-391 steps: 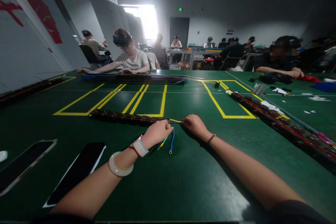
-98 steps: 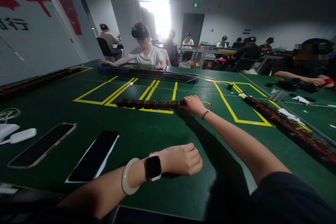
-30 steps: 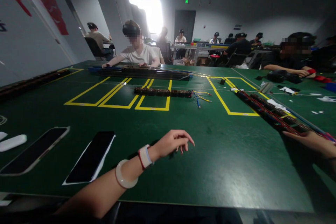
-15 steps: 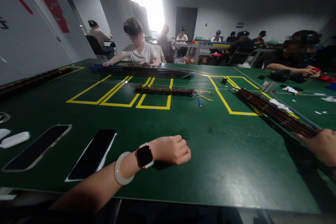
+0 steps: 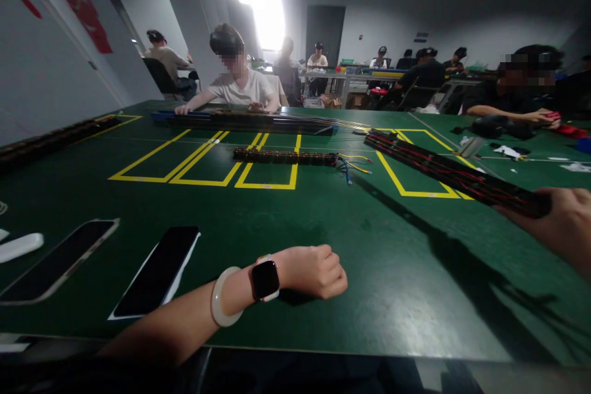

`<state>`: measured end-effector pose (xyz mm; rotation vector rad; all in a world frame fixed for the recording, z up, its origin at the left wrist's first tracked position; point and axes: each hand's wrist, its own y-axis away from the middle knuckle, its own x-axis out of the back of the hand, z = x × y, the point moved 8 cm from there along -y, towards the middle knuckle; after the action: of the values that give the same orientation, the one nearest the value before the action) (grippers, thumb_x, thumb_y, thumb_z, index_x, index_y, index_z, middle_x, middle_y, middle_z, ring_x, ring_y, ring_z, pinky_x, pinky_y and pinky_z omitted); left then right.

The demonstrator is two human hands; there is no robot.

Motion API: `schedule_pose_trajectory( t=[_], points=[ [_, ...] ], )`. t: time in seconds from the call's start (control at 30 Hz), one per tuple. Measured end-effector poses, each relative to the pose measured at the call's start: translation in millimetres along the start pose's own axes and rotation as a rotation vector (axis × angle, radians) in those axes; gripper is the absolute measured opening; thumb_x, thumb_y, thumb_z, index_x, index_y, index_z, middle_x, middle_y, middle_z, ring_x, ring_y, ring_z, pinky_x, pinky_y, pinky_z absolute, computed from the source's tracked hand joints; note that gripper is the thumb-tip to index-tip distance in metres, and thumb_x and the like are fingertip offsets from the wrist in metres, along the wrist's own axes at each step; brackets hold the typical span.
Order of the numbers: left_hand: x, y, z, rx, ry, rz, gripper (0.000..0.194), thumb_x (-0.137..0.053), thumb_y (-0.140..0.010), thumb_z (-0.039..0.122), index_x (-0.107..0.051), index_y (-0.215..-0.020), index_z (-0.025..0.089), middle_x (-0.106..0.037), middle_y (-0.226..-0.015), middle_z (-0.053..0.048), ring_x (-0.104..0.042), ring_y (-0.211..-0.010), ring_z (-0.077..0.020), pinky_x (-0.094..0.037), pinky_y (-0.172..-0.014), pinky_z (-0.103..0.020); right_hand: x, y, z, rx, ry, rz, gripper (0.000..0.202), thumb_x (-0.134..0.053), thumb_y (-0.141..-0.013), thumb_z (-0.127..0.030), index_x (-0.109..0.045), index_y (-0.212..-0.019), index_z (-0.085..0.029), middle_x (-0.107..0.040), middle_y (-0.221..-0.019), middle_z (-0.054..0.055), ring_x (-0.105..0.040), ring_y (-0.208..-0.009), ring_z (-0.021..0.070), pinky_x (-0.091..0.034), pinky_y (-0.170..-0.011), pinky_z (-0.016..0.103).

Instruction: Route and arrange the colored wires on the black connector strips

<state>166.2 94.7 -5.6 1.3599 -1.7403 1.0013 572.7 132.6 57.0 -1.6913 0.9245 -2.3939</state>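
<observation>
My left hand [image 5: 316, 271], with a watch [image 5: 265, 279] and a pale bangle [image 5: 220, 297] on its wrist, rests in a loose fist on the green table [image 5: 369, 320]. Nothing shows in it. At the right edge my right hand [image 5: 561, 215] is wrapped round the near end of a long black wire harness [image 5: 443, 169] with red wires along it. The harness is lifted and casts a shadow on the table. A shorter black wire harness [image 5: 286, 156], with blue and yellow leads at its right end, lies across yellow tape outlines in the middle.
Two phones, one on white paper [image 5: 157, 271] and one in a pale case [image 5: 60, 258], lie at left. Another dark harness [image 5: 50, 138] runs along the far left. A co-worker [image 5: 240, 80] sits behind a long blue-ended tray [image 5: 249, 123]; another person [image 5: 521, 92] sits at right.
My right hand has raised the long harness, swinging its far end leftward, and its shadow has spread across the table. My left fist has shifted slightly right.
</observation>
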Motion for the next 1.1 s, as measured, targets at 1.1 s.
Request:
schedule_pose_trajectory(
  t=[1.1],
  points=[
    [-51.7,13,-29,0.585,0.399,-0.189,0.017,-0.049,-0.085,0.023,-0.064,-0.089,0.017,-0.063,-0.076,0.001,-0.055,-0.070,-0.0113,-0.046,-0.068,-0.020,138,90,-438,1.337,-1.098,-0.298,0.056,-0.051,-0.084,-0.060,-0.055,-0.122,-0.019,-0.059,-0.115,0.006,-0.052,-0.106,0.0181,-0.034,-0.095,0.031]
  ],
)
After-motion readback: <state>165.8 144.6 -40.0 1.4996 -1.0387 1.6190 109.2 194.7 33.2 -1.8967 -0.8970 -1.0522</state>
